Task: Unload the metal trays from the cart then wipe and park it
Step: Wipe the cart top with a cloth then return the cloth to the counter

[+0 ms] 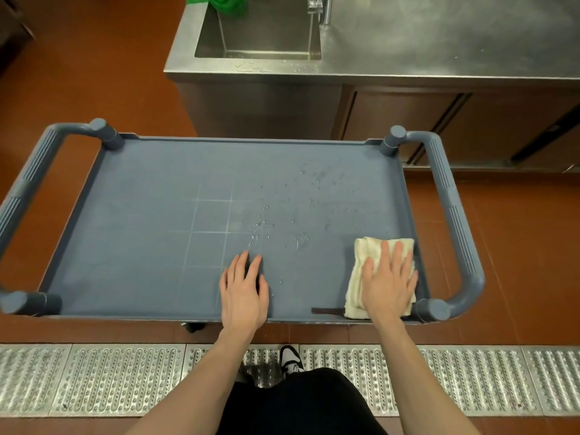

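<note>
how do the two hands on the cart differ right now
The right hand lies flat on a folded cream cloth at the near right corner of the cart top; the left hand rests bare on the blue surface near the middle of the near edge. The right hand's fingers are spread; the left hand's lie closer together. Water droplets sit beyond the left hand. Both hands are palm down with straight fingers.

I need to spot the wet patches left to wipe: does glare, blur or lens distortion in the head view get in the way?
Head view: sharp and evenly lit. Water droplets glint on the cart top, readable left of the cloth under the right hand. Wide-angle bowing bends the cart handles. Soft shadow only under the left hand. The steel counter shows dull sheen, no washout.
</note>
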`<state>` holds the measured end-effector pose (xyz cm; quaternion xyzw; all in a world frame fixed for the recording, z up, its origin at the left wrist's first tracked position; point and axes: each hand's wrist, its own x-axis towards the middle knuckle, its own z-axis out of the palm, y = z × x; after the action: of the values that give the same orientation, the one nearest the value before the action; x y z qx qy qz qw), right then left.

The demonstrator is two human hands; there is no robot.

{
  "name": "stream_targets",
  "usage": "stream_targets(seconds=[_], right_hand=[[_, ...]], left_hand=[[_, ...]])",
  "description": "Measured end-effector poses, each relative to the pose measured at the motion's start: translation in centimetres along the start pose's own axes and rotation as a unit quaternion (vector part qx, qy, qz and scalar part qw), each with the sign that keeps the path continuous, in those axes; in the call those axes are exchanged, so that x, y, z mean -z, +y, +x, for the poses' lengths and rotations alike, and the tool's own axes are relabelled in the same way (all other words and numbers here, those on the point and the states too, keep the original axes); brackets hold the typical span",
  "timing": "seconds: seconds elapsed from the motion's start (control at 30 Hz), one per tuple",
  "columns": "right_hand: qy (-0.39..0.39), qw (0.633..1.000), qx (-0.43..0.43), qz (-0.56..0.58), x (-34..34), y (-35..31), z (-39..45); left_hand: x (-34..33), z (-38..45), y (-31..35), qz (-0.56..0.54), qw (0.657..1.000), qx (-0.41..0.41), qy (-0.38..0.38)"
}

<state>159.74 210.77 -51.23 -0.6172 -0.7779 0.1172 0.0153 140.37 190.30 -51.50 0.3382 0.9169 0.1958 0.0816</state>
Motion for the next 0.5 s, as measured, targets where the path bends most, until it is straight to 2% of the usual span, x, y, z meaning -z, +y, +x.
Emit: stream_targets(seconds=[0.1,0.3,0.5], right_hand=[[0.014,1.000,0.000,0.017,0.5,0.5,0.3],[-0.010,1.000,0.008,0.011,0.4,0.0,0.4],[-0.043,0.996,0.075,0.000,-1.3,-3.9,-2.5]], left_hand=[[-0.2,0.1,0.0,0.003,1.000,0.001,0.004],[-0.9,0.4,0.3,0.002,1.000,0.010,0.010],[-0.9,0.3,0.5,0.011,1.000,0.013,-0.013]])
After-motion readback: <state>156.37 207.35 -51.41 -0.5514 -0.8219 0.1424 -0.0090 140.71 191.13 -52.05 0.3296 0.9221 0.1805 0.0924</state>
